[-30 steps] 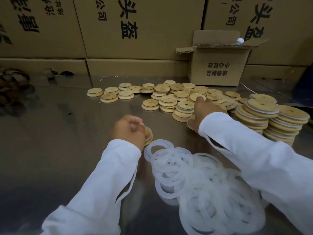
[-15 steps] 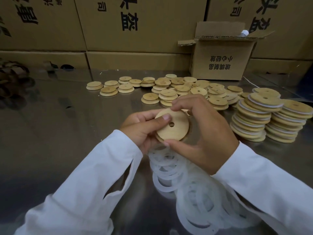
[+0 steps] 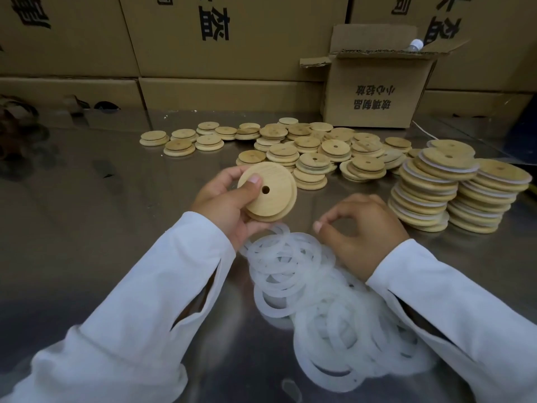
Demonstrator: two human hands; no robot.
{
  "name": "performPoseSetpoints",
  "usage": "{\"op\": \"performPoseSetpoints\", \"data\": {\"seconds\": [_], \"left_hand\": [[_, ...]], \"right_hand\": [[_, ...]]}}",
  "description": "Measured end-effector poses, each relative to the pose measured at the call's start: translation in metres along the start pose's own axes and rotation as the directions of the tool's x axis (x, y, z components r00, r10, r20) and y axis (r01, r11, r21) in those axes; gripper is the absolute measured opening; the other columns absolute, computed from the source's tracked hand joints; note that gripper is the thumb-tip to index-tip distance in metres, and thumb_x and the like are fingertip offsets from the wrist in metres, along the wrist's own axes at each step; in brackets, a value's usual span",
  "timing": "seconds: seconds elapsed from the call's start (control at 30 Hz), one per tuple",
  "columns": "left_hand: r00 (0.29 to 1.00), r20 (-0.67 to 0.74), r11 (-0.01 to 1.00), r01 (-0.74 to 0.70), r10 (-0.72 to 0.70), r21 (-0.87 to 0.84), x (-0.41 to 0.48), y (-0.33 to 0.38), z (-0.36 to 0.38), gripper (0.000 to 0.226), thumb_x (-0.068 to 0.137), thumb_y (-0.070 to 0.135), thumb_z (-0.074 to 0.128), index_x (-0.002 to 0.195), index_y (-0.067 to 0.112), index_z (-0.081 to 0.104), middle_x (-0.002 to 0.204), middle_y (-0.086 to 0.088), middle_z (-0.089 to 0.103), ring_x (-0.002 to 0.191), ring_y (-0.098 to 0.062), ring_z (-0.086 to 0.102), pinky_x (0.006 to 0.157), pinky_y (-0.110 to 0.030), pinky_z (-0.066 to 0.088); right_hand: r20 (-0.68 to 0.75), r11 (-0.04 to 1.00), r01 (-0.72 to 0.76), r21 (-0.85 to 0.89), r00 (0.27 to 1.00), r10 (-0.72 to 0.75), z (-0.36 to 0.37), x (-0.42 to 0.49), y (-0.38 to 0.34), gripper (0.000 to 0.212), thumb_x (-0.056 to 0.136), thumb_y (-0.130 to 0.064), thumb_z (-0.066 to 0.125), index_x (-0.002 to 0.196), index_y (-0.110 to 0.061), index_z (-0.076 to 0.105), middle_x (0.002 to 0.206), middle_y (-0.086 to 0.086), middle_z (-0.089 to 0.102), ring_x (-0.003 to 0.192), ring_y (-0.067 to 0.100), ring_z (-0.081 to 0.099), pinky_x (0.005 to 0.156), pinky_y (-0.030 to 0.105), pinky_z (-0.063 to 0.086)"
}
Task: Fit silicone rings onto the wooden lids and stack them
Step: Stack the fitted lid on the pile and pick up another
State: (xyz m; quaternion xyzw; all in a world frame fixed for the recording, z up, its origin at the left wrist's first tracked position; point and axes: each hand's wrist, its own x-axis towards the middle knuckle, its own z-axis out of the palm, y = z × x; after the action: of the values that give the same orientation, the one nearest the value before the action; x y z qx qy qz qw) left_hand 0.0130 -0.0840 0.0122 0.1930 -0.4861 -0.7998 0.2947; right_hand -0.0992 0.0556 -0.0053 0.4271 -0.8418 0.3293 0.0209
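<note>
My left hand [image 3: 223,205] grips a round wooden lid [image 3: 271,193] with a centre hole, its stepped face toward me and my thumb pressed on it. No ring shows on this lid. My right hand [image 3: 363,231] hovers over a heap of translucent silicone rings [image 3: 319,289] on the steel table, fingers curled, thumb and forefinger close together above the topmost rings; I cannot tell whether they pinch one. To the right stand two tall stacks of ringed lids [image 3: 453,193]. Bare lids [image 3: 308,152] lie scattered in low piles behind.
A small open cardboard box [image 3: 374,94] with a bottle cap showing sits at the back right. Large cartons [image 3: 203,42] wall the table's far edge. Dark objects [image 3: 14,117] lie at the far left. The steel table [image 3: 87,228] reflects light.
My right hand fetched a lid from the pile and passed it to my left hand. It has since let go and dropped to the ring heap.
</note>
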Motion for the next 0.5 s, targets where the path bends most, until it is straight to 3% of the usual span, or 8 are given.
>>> {"op": "performPoseSetpoints", "data": {"seconds": [0.13, 0.23, 0.37, 0.5], "left_hand": [[1.0, -0.02, 0.999, 0.018, -0.017, 0.028, 0.0, 0.001, 0.0, 0.012, 0.09, 0.008, 0.05, 0.094, 0.016, 0.057, 0.104, -0.011, 0.055, 0.093, -0.031, 0.058, 0.051, -0.037, 0.057], [1.0, -0.017, 0.999, 0.018, -0.018, 0.041, 0.001, -0.001, 0.001, 0.012, 0.09, 0.007, 0.05, 0.094, 0.016, 0.056, 0.106, -0.012, 0.055, 0.095, -0.033, 0.058, 0.052, -0.038, 0.058], [0.999, -0.025, 0.999, 0.022, -0.021, 0.049, 0.002, -0.005, 0.0, 0.012, 0.091, 0.008, 0.049, 0.092, 0.018, 0.056, 0.101, -0.01, 0.056, 0.09, -0.032, 0.06, 0.051, -0.038, 0.058], [0.995, -0.093, 0.999, 0.03, -0.027, 0.034, 0.003, -0.006, 0.0, 0.009, 0.092, 0.01, 0.049, 0.093, 0.016, 0.055, 0.105, -0.014, 0.054, 0.092, -0.037, 0.06, 0.051, -0.039, 0.058]], "right_hand": [[0.09, 0.995, -0.04, -0.094, 0.995, 0.048, 0.003, -0.001, 0.001, 0.017, 0.083, -0.038, 0.058, 0.073, -0.028, 0.068, 0.092, -0.002, 0.055, 0.098, 0.015, 0.04, 0.077, 0.028, 0.033], [0.116, 0.999, -0.034, -0.029, 0.993, 0.037, 0.003, -0.001, -0.004, 0.015, 0.082, -0.033, 0.061, 0.069, -0.031, 0.067, 0.089, -0.003, 0.057, 0.098, 0.014, 0.043, 0.076, 0.026, 0.034], [0.005, 0.991, -0.017, 0.131, 1.0, 0.016, -0.002, -0.002, -0.006, 0.025, 0.081, -0.025, 0.064, 0.059, -0.037, 0.058, 0.083, -0.01, 0.056, 0.093, 0.012, 0.05, 0.073, 0.022, 0.033], [-0.185, 0.969, 0.082, 0.231, 0.982, -0.039, -0.013, 0.0, -0.006, 0.017, 0.083, -0.024, 0.061, 0.069, -0.033, 0.059, 0.079, -0.014, 0.063, 0.082, 0.001, 0.056, 0.069, 0.01, 0.036]]}}
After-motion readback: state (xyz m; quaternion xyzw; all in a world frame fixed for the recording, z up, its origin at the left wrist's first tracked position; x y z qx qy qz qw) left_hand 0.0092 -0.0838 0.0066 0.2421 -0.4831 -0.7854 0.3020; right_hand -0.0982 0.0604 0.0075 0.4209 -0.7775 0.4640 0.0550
